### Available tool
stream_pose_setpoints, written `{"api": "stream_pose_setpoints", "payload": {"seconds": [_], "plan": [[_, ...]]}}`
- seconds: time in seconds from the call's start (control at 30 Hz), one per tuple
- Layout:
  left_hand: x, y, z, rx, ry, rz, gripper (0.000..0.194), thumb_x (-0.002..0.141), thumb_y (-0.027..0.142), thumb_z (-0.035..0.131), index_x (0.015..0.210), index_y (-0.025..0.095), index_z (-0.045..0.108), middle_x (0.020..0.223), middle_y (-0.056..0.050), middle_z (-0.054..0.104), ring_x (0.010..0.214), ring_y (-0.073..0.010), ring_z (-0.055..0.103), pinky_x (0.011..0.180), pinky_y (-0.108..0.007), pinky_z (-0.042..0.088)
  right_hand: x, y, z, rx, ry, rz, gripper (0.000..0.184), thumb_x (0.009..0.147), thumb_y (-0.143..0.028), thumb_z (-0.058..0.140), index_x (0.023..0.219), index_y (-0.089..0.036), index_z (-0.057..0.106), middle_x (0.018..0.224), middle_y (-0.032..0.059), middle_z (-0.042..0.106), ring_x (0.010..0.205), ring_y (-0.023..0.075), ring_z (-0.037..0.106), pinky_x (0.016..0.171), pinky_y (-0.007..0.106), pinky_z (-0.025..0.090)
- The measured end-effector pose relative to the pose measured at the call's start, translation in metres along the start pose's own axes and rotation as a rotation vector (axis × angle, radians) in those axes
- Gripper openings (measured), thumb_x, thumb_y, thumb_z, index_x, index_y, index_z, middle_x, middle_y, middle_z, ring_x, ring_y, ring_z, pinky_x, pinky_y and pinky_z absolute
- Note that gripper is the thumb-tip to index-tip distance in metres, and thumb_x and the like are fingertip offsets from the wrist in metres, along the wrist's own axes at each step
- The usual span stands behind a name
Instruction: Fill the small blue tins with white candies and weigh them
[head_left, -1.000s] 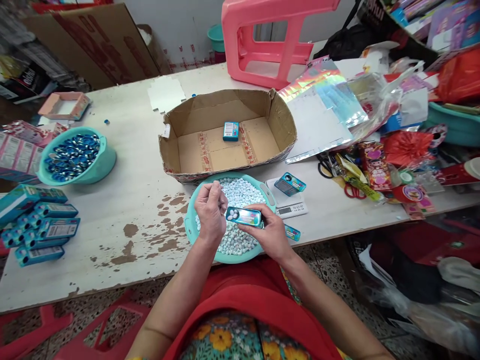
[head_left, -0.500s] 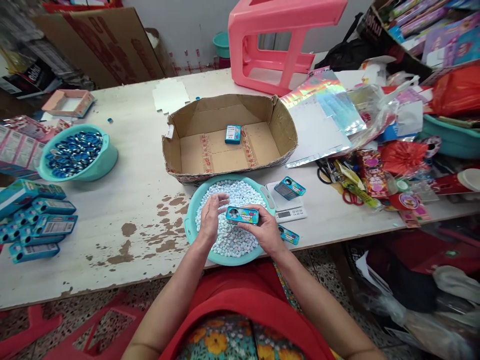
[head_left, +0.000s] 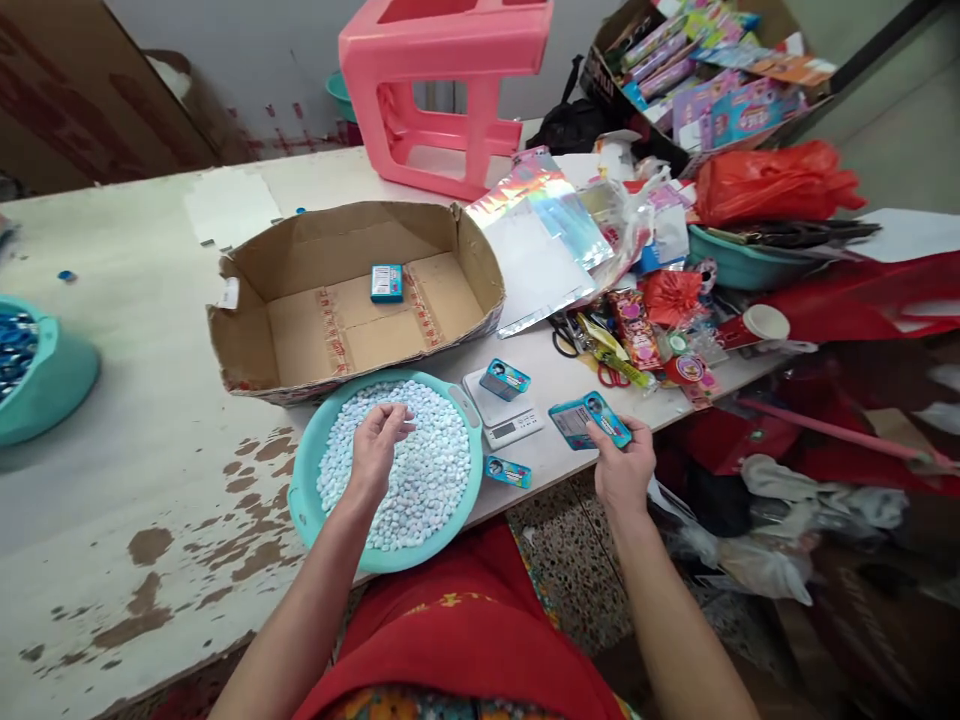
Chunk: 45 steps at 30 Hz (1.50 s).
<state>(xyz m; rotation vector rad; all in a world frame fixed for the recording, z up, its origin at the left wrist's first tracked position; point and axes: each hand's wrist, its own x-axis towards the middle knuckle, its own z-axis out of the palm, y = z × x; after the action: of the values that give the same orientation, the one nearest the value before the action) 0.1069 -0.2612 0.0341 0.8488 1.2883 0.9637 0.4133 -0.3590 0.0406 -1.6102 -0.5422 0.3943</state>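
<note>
Grips a blue candy box [head_left: 579, 424] between thumb and fingers of the right hand [head_left: 627, 465]. Holds the left hand [head_left: 377, 447] over white candies [head_left: 431, 475] in a turquoise basin [head_left: 309, 512], with fingertips bunched narrowly; cannot tell whether holding candy. Has a second box [head_left: 508, 472] beside the basin, a third box [head_left: 505, 380] on a digital scale [head_left: 514, 428], a fourth box [head_left: 387, 284] in a cardboard carton [head_left: 352, 238].

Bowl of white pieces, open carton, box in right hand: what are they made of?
Bowl: likely plastic, smooth, faint sheen; moulded handle.
Carton: cardboard, matte brown; creased, ragged walls.
Box in the right hand: probably thin card, seemingly semi-gloss; printed flat faces, straight edges.
</note>
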Motion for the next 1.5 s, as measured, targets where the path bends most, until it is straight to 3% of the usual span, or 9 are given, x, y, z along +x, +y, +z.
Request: {"api": "stream_pose_setpoints", "payload": {"seconds": [0.27,0.37,0.47,0.63,0.97,1.07,1.23,1.37,1.5], "plan": [[0.015,0.008,0.033,0.16,-0.062,0.038,0.031,0.078,0.049,0.059,0.088,0.02,0.062,0.088,-0.006,0.066,0.078,-0.0202,0.061,0.076,-0.033,0.046,0.045,0.081,-0.015,-0.122,0.177,0.038,0.053,0.055,-0.038,0.079,0.094,-0.017,0.05,0.083,-0.0009,0.055,0.073,0.0154,0.055,0.072,0.033,0.047],[0.024,0.011,0.057,0.395,-0.09,0.281,0.022,0.078,0.039,0.061,0.095,0.024,0.064,0.096,-0.006,0.064,0.089,-0.0232,0.059,0.085,-0.036,0.044,0.044,0.075,-0.013,-0.114,0.156,0.024,0.053,0.057,-0.037,0.079,0.097,-0.016,0.049,0.084,-0.0004,0.055,0.074,0.0152,0.055,0.073,0.032,0.047],[0.051,0.011,0.102,0.583,-0.335,0.544,0.032,0.071,0.022,0.068,0.103,0.028,0.063,0.116,-0.007,0.059,0.116,-0.0277,0.048,0.101,-0.04,0.033,0.044,0.059,-0.005,-0.11,0.081,-0.003,0.053,0.06,-0.038,0.078,0.098,-0.017,0.049,0.087,0.001,0.057,0.077,0.0157,0.057,0.074,0.032,0.048],[0.094,0.01,0.154,0.701,-0.531,0.489,0.025,0.065,0.015,0.07,0.085,0.026,0.062,0.097,-0.006,0.06,0.103,-0.0268,0.055,0.09,-0.033,0.04,0.043,0.042,0.029,-0.107,-0.09,-0.032,0.049,0.065,-0.037,0.076,0.1,-0.016,0.05,0.091,0.0028,0.059,0.077,0.0154,0.058,0.075,0.032,0.049],[0.025,0.069,0.055,0.431,-0.132,0.421,0.04,0.065,0.031,0.077,0.102,0.026,0.066,0.099,-0.002,0.065,0.095,-0.0245,0.056,0.09,-0.032,0.039,0.028,0.033,0.096,-0.13,-0.373,-0.131,0.051,0.068,-0.04,0.075,0.107,-0.016,0.053,0.118,0.0125,0.055,0.11,0.024,0.053,0.097,0.042,0.042],[-0.002,0.057,0.043,0.346,-0.157,0.335,0.041,0.062,0.029,0.079,0.102,0.028,0.067,0.099,-0.003,0.065,0.096,-0.0244,0.056,0.09,-0.032,0.039,0.006,0.001,0.085,-0.201,-0.464,-0.284,0.07,0.067,-0.038,0.077,0.126,-0.019,0.045,0.138,0.0126,0.04,0.129,0.0265,0.036,0.109,0.044,0.028],[-0.034,0.025,0.039,0.04,-0.218,0.14,0.038,0.069,0.037,0.074,0.105,0.025,0.067,0.107,-0.005,0.063,0.102,-0.0233,0.056,0.091,-0.031,0.04,-0.047,-0.045,0.078,-0.367,-1.033,-0.171,0.054,0.072,-0.039,0.075,0.119,-0.023,0.054,0.107,0.0055,0.064,0.096,0.0246,0.06,0.084,0.036,0.048],[-0.036,0.02,0.027,-0.555,-0.106,-0.113,0.052,0.083,0.062,0.045,0.109,0.021,0.063,0.106,-0.009,0.063,0.095,-0.0233,0.059,0.081,-0.034,0.047,-0.075,-0.064,0.089,-0.452,-1.031,-0.197,0.043,0.074,-0.042,0.073,0.109,-0.023,0.058,0.098,0.0035,0.064,0.089,0.0232,0.06,0.079,0.033,0.048],[-0.027,0.011,0.016,-0.67,-0.001,-0.253,0.052,0.081,0.063,0.048,0.081,0.014,0.068,0.083,-0.009,0.065,0.085,-0.0208,0.06,0.075,-0.031,0.048,-0.091,-0.067,0.097,-0.622,-1.05,-0.27,0.04,0.073,-0.044,0.073,0.104,-0.022,0.06,0.097,0.0052,0.064,0.089,0.0258,0.059,0.078,0.035,0.046]]}}
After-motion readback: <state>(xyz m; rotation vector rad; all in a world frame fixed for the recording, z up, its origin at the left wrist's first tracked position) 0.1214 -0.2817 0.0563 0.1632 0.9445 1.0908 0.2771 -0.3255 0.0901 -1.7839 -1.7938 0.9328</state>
